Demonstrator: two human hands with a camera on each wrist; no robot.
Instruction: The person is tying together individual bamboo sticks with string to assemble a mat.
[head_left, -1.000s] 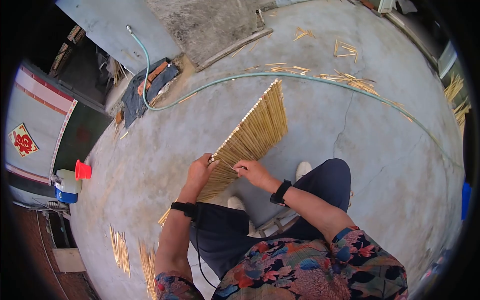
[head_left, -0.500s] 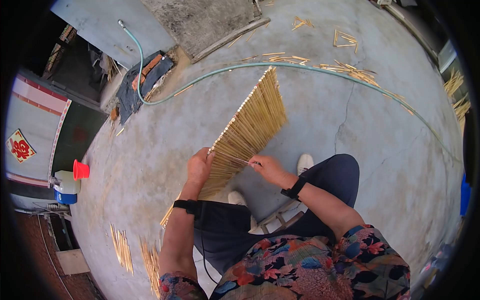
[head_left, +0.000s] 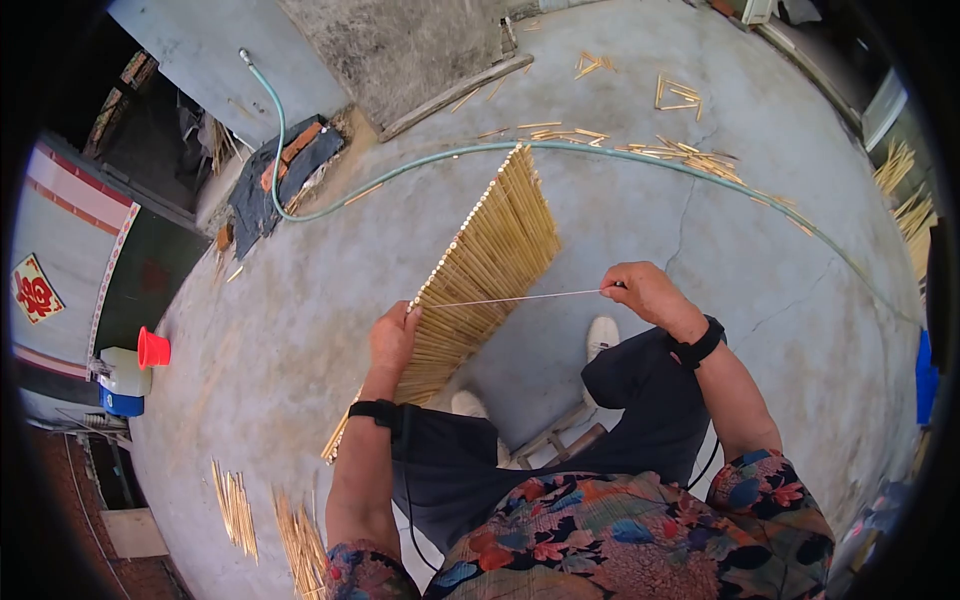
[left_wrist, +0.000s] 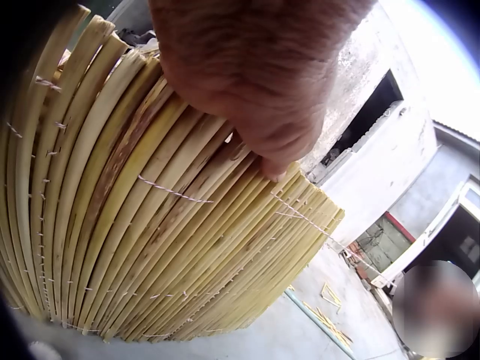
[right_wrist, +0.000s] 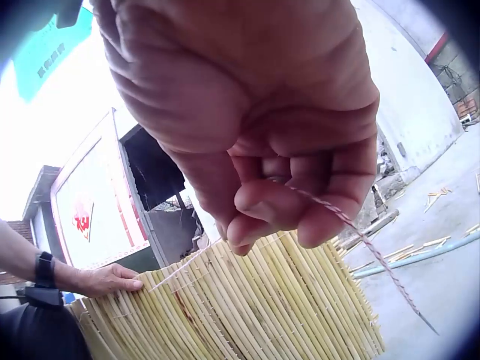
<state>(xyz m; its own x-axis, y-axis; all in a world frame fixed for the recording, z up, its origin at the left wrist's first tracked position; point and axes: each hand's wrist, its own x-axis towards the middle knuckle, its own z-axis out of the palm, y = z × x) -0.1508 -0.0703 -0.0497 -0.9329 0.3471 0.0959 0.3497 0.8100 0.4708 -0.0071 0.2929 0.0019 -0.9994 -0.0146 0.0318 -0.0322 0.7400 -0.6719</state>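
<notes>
A mat of straw-coloured stalks [head_left: 492, 245], stitched together with thin twine, stands tilted before the person's knees. The left hand [head_left: 392, 338] grips its upper edge, the thumb lying on the stalks in the left wrist view. From beside that thumb, a pale length of twine [head_left: 540, 296] runs straight and taut to the right hand [head_left: 645, 293], held out to the right of the mat. In the right wrist view, the right hand's curled fingers [right_wrist: 259, 206] hold the red-and-white twisted twine [right_wrist: 360, 238], and a loose length hangs out to a thin dark tip [right_wrist: 429, 325].
A green hose [head_left: 400, 170] curves across the concrete floor beyond the mat. Loose stalks [head_left: 690, 155] lie along it, with bundles [head_left: 235, 508] at the lower left. A red bucket [head_left: 153, 347] stands by the left wall. Under the person is a low stool [head_left: 560, 440].
The right hand has moved from close against the mat outward to the right, drawing the twine out into a long straight line. The left hand has stayed on the mat's edge.
</notes>
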